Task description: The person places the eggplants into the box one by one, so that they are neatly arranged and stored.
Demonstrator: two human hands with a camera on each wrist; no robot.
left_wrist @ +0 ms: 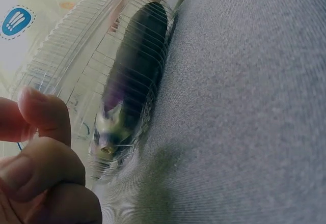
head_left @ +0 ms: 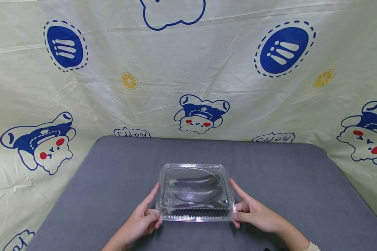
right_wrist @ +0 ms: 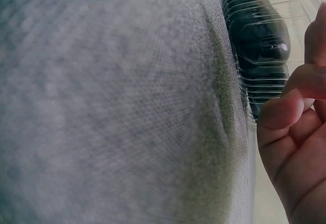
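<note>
A clear plastic clamshell container with its lid down stands in the middle near the front of the grey table. Through the lid, dark purple eggplants show, lying crosswise. My left hand grips the container's left side by the rim, its index finger stretched along the edge. On the opposite side my right hand holds the rim between thumb and curled fingers, index finger also extended. From the left wrist, an eggplant's stem end is visible behind the ribbed wall. The right wrist view shows the eggplants' rounded dark ends.
The grey cloth-covered table spreads around the container on all sides. A pale curtain with blue cartoon prints hangs behind and beside it. A small dark object shows at the bottom edge, right of centre.
</note>
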